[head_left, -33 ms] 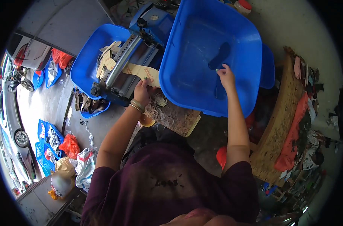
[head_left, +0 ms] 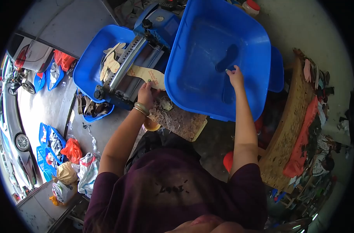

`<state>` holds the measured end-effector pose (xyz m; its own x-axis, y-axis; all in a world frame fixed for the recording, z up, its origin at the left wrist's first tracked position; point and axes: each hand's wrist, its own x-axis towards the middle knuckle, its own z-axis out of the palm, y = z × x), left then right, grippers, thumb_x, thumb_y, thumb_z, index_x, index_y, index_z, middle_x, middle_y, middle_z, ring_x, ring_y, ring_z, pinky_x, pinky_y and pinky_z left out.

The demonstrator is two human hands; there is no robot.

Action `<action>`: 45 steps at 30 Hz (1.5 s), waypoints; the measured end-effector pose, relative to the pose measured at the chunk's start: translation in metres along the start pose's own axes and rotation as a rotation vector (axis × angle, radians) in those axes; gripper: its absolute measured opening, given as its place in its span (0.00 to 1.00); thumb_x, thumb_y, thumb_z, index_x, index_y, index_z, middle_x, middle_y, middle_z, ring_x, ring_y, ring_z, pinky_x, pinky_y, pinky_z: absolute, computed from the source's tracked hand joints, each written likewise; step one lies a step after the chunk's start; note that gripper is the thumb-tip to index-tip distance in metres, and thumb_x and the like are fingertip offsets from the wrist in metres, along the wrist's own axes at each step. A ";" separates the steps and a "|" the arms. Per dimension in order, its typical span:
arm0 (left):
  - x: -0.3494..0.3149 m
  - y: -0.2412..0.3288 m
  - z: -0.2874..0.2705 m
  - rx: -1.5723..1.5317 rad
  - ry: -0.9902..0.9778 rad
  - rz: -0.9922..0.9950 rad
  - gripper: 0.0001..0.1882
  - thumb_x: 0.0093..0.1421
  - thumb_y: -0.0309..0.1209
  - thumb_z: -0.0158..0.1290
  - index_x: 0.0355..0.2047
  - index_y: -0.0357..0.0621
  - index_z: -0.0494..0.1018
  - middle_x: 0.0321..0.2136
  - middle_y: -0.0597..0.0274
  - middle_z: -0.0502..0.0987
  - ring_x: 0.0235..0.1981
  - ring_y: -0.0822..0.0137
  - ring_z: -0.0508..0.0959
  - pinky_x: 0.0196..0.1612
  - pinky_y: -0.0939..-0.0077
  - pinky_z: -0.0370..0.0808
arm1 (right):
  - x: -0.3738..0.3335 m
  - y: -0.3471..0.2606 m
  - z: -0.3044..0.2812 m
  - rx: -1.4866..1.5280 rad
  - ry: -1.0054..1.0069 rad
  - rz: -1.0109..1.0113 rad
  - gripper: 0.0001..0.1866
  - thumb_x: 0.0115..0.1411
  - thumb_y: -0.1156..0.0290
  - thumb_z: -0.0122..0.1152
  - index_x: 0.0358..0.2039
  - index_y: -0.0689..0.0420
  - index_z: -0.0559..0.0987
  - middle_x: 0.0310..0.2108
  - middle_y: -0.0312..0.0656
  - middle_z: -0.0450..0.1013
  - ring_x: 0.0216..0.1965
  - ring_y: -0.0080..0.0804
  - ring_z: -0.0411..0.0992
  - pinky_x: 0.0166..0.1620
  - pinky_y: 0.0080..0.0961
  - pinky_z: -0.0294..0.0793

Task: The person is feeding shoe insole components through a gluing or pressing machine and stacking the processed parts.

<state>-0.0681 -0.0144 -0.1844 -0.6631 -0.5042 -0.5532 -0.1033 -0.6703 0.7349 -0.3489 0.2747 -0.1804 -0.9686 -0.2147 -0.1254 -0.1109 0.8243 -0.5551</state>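
My left hand [head_left: 146, 96], with bangles at the wrist, grips the near edge of a cream sole-shaped insole [head_left: 148, 73] with red print. The insole's other end lies at the rollers of a blue roller machine [head_left: 124, 64]. My right hand [head_left: 235, 77] is over a large blue tub [head_left: 192, 89], thumb and forefinger apart with nothing between them. In the tub, a dark insole [head_left: 227, 57] lies just beyond those fingers. A second dark insole [head_left: 227, 91] lies beside and partly behind the hand.
Behind the machine, a blue bin [head_left: 85, 64] holds several more cream insoles [head_left: 110, 66]. A smaller blue basket [head_left: 94, 112] with brown pieces stands below. A worn board [head_left: 181, 126] with scraps and thread is before me. At right stands a wooden bench [head_left: 284, 147].
My right hand has shifted slightly right and up, away from the dark insole beside it. My left hand and the cream insole have barely moved.
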 end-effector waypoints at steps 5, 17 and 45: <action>-0.037 0.005 -0.010 0.146 0.073 -0.024 0.26 0.65 0.43 0.42 0.56 0.38 0.57 0.49 0.54 0.64 0.45 0.60 0.71 0.43 0.68 0.74 | 0.051 0.030 0.024 -0.223 -0.024 0.374 0.53 0.42 0.41 0.66 0.60 0.59 0.56 0.56 0.57 0.60 0.57 0.52 0.60 0.58 0.40 0.61; -0.129 -0.002 -0.055 0.128 -0.009 -0.121 0.13 0.65 0.34 0.41 0.47 0.43 0.67 0.35 0.65 0.74 0.36 0.73 0.75 0.41 0.76 0.73 | 0.020 0.060 0.050 -0.325 -0.176 0.268 0.53 0.41 0.60 0.70 0.63 0.59 0.50 0.50 0.57 0.66 0.41 0.48 0.73 0.37 0.30 0.76; -0.142 0.082 -0.079 0.345 -0.292 0.195 0.31 0.59 0.25 0.51 0.61 0.49 0.53 0.34 0.69 0.68 0.28 0.80 0.69 0.28 0.87 0.69 | -0.287 -0.137 0.042 1.791 -0.927 -0.042 0.40 0.49 0.75 0.64 0.61 0.56 0.56 0.56 0.48 0.61 0.53 0.38 0.66 0.49 0.34 0.74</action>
<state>0.0762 -0.0410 -0.0772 -0.8697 -0.3955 -0.2954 -0.1634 -0.3339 0.9283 -0.0465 0.2010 -0.1028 -0.5218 -0.8501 -0.0715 0.7433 -0.4119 -0.5271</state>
